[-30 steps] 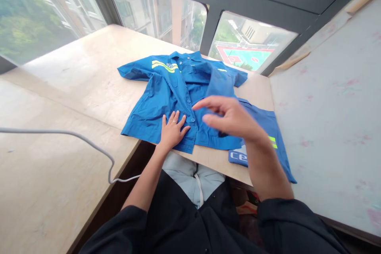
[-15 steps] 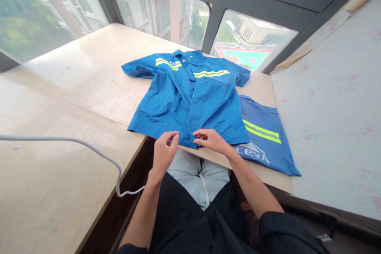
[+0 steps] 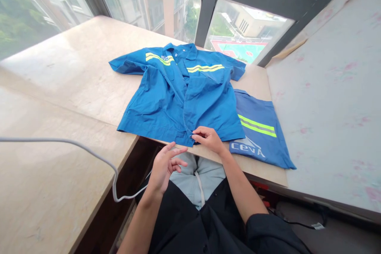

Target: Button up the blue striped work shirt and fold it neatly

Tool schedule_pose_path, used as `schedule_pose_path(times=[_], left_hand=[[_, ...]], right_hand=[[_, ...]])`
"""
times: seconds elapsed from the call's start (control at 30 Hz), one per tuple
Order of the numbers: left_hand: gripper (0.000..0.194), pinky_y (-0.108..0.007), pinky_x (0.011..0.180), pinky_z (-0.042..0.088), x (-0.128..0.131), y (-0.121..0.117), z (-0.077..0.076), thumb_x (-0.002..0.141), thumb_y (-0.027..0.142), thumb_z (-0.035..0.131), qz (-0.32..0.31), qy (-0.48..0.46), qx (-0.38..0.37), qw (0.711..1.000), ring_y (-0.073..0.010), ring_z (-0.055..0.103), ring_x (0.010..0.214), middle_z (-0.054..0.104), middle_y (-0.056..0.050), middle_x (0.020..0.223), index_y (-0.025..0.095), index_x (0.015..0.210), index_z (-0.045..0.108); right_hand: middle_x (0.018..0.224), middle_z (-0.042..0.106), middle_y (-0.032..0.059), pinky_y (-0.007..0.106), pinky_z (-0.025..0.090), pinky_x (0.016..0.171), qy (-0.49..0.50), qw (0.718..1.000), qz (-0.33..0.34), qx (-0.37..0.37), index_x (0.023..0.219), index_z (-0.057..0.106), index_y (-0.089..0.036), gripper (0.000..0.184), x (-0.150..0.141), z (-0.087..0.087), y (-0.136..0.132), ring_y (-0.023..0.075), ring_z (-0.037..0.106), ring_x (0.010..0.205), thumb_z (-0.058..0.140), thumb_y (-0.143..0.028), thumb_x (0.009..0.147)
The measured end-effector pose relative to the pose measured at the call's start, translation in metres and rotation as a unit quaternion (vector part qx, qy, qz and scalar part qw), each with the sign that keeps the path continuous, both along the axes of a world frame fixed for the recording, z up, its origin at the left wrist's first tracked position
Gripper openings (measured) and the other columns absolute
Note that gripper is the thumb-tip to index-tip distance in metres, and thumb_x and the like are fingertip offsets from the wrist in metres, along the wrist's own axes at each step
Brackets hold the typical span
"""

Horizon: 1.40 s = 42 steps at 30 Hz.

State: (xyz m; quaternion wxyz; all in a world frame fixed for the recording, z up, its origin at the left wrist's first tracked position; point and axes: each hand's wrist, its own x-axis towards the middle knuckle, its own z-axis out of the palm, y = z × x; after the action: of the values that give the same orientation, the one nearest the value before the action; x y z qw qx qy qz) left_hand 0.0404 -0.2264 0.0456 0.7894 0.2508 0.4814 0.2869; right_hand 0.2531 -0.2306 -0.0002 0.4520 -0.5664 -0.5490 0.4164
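Note:
A blue short-sleeved work shirt [image 3: 208,103] with yellow-green and grey reflective stripes lies front side up, collar toward the window. Its front panels overlap in the middle and the hem reaches the table's near edge. My right hand [image 3: 208,139] pinches the shirt's front edge near the hem between thumb and fingers. Just below the hem, my left hand [image 3: 168,164] is off the cloth with its fingers spread and nothing in them. To the right lies a folded blue garment [image 3: 258,127] with a reflective stripe and the print "CEVA", partly under the shirt.
The pale tabletop [image 3: 59,99] spreads far to the left, with a grey cable [image 3: 89,154] running over it and down past its edge. Windows [image 3: 149,4] stand behind, and a floral-papered wall [image 3: 327,107] bounds the right side.
My left hand has come off the shirt's hem, moved down toward me and opened its fingers. My right hand stays at the front edge by the hem. The view has shifted slightly.

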Motion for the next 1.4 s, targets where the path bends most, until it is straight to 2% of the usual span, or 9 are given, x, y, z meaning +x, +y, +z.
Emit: schedule_pose_path(times=[0.17,0.37,0.53,0.7,0.8,0.9,1.03,1.17,1.4], left_hand=[[0.045,-0.023,0.047,0.050,0.004,-0.006,0.006,0.069,0.018,0.070,0.100,-0.042,-0.048,0.993,-0.0186,0.069,0.071,0.059,-0.021,0.130,0.013,0.110,0.052],[0.028,-0.017,0.043,0.043,0.014,-0.008,0.013,0.073,0.007,0.062,0.183,-0.099,-0.128,0.970,-0.0053,0.055,0.054,0.064,-0.016,0.124,0.013,0.098,0.053],[0.025,-0.017,0.041,0.040,0.021,-0.006,0.015,0.075,0.004,0.059,0.183,-0.103,-0.133,0.969,-0.0056,0.053,0.052,0.068,-0.012,0.113,0.014,0.097,0.054],[0.015,-0.016,0.038,0.036,0.027,0.007,0.004,0.076,0.005,0.056,0.132,-0.130,-0.181,0.966,-0.0050,0.050,0.047,0.070,-0.006,0.089,0.013,0.088,0.055],[0.008,-0.017,0.038,0.038,0.031,0.015,-0.005,0.077,0.014,0.062,0.051,-0.112,-0.130,0.984,-0.0068,0.054,0.046,0.070,-0.006,0.086,0.013,0.082,0.055],[0.024,-0.017,0.034,0.033,0.037,0.020,-0.013,0.073,0.028,0.073,-0.002,-0.057,-0.044,0.997,-0.0076,0.055,0.044,0.069,-0.007,0.082,0.012,0.081,0.057],[0.039,-0.016,0.033,0.031,0.043,0.023,-0.021,0.065,0.040,0.081,0.003,0.037,0.034,0.999,-0.0081,0.055,0.042,0.067,-0.007,0.069,0.010,0.077,0.059],[0.039,-0.016,0.038,0.035,0.045,0.019,-0.023,0.063,0.041,0.081,0.021,0.072,0.074,0.994,-0.0110,0.058,0.044,0.061,-0.003,0.051,0.012,0.072,0.057],[0.035,-0.020,0.045,0.044,0.047,0.013,-0.021,0.065,0.039,0.079,0.045,0.098,0.129,0.986,-0.0173,0.066,0.054,0.069,-0.010,0.061,0.011,0.072,0.059]], right_hand=[[0.069,0.054,-0.0007,0.024,0.039,0.055,0.008,0.999,-0.034,0.020,0.076,0.060,-0.018,0.019,0.001,0.000,-0.003,0.0114,0.049,0.060,0.062,-0.036,0.082],[0.067,0.049,-0.0016,0.024,0.036,0.057,-0.026,0.997,-0.042,0.059,0.071,0.053,-0.019,0.016,-0.001,0.001,-0.003,0.0115,0.044,0.061,0.057,-0.030,0.080],[0.071,0.051,-0.0003,0.026,0.038,0.062,-0.040,0.995,-0.043,0.085,0.070,0.051,-0.019,0.015,-0.002,0.005,-0.003,0.0126,0.046,0.065,0.054,-0.029,0.081],[0.071,0.051,-0.0005,0.026,0.038,0.063,-0.043,0.994,-0.049,0.085,0.072,0.052,-0.019,0.013,-0.002,0.004,-0.005,0.0130,0.046,0.065,0.054,-0.027,0.081],[0.072,0.052,-0.0005,0.026,0.039,0.063,-0.042,0.994,-0.053,0.086,0.072,0.052,-0.019,0.012,-0.002,0.003,-0.006,0.0128,0.047,0.066,0.055,-0.027,0.082],[0.072,0.053,-0.0006,0.026,0.039,0.063,-0.042,0.994,-0.055,0.089,0.072,0.052,-0.019,0.015,-0.003,0.003,-0.007,0.0125,0.048,0.066,0.056,-0.028,0.083],[0.072,0.056,-0.0002,0.026,0.042,0.064,-0.044,0.993,-0.067,0.084,0.074,0.055,-0.019,0.016,-0.004,0.003,-0.008,0.0128,0.051,0.066,0.057,-0.030,0.084],[0.074,0.061,0.0011,0.026,0.045,0.064,-0.048,0.992,-0.075,0.090,0.076,0.058,-0.019,0.016,-0.006,0.005,-0.010,0.0136,0.054,0.067,0.059,-0.032,0.086],[0.078,0.065,0.0031,0.029,0.048,0.070,-0.085,0.981,-0.103,0.144,0.076,0.060,-0.020,0.015,-0.005,0.007,-0.011,0.0159,0.059,0.072,0.061,-0.031,0.086]])
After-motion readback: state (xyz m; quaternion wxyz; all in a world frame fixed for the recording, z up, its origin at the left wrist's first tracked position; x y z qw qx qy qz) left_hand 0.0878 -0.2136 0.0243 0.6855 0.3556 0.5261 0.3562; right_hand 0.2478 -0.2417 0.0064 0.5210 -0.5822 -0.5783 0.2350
